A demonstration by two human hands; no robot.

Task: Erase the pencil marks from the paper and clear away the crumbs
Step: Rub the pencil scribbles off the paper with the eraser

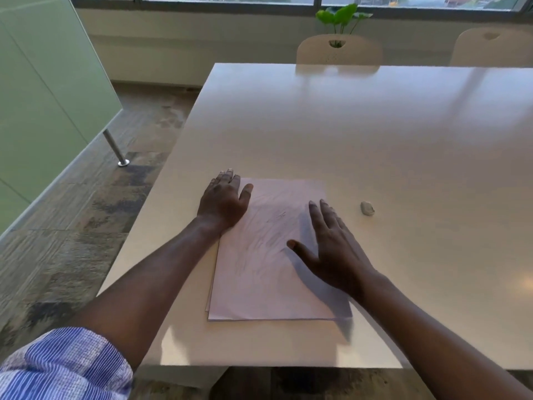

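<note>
A white sheet of paper with faint grey pencil marks lies on the table, on top of other sheets. My left hand presses flat on the paper's upper left corner, fingers straight. Over the paper's right side, my right hand is spread with straight fingers; whether it touches the sheet is unclear. A small grey-white eraser lies on the table to the right of the paper, apart from both hands. Crumbs are too small to make out.
The large white table stretches far and right. Its left edge runs close to the paper, its near edge just below. Two beige chairs stand at the far side, with a green plant behind them. A green glass partition stands at left.
</note>
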